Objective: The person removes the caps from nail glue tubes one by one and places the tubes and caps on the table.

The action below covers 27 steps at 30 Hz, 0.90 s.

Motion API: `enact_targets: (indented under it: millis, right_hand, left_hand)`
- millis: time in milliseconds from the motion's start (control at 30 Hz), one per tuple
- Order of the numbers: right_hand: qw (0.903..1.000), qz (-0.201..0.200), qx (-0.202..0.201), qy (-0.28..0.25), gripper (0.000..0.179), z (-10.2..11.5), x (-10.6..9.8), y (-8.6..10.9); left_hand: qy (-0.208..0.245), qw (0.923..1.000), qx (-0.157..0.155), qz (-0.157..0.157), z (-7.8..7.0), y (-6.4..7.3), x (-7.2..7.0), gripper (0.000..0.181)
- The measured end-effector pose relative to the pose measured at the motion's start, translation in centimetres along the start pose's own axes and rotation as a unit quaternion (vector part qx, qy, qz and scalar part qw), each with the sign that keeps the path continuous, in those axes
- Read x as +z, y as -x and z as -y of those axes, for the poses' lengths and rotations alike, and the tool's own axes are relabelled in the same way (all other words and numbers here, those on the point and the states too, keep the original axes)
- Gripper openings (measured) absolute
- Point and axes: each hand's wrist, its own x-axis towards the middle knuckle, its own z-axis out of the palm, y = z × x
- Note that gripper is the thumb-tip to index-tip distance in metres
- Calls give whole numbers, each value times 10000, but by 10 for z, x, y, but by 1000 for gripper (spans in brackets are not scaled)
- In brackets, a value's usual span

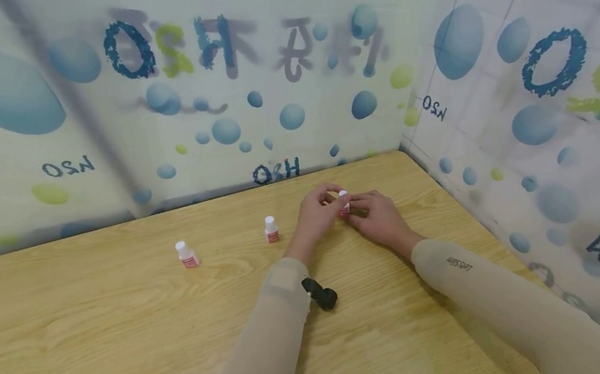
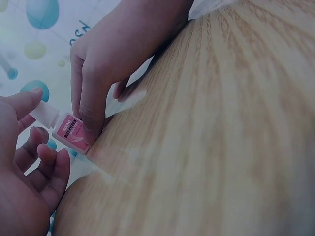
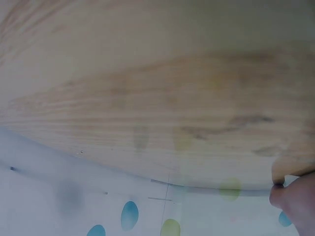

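Small white plastic bottle with pink label (image 1: 344,206): located on the far right part of the table, between the two hands. Long axis close to vertical; white cap up, base down at the wood. In the left wrist view the axis runs slantwise, cap toward upper left, base at the table surface, label and its dark lettered band facing the camera.

Left hand (image 1: 318,211): thumb on the cap, which it pinches with the index finger; remaining fingers loosely bent, beside the bottle.

Right hand (image 1: 379,217): finger and thumb pinch the bottle's body below the cap. Right wrist view blurred; part of this hand at its right edge.

Second white bottle with pink label (image 1: 271,230): to the left of the hands, upright, cap up. Third such bottle (image 1: 187,255): farther left, standing, cap up, top leaning slightly left in the head view.

Black device (image 1: 321,293) at the left cuff; both sleeves (image 1: 266,343) beige. Table (image 1: 126,336): light wood grain. Behind and at right, pale walls (image 1: 287,87) printed with blue and green blobs and mirrored lettering.
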Motion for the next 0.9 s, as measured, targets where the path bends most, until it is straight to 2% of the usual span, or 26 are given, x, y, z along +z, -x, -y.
enact_targets:
  millis: [533,900]
  right_hand:
    - [9999,-32,55,91,39,1,1,1]
    - [9999,-80,-40,94,39,-4,3,0]
  left_hand:
    - [133,9999,-42,0,1,1,0,23]
    - [46,9999,-98,-42,1,1,1,26]
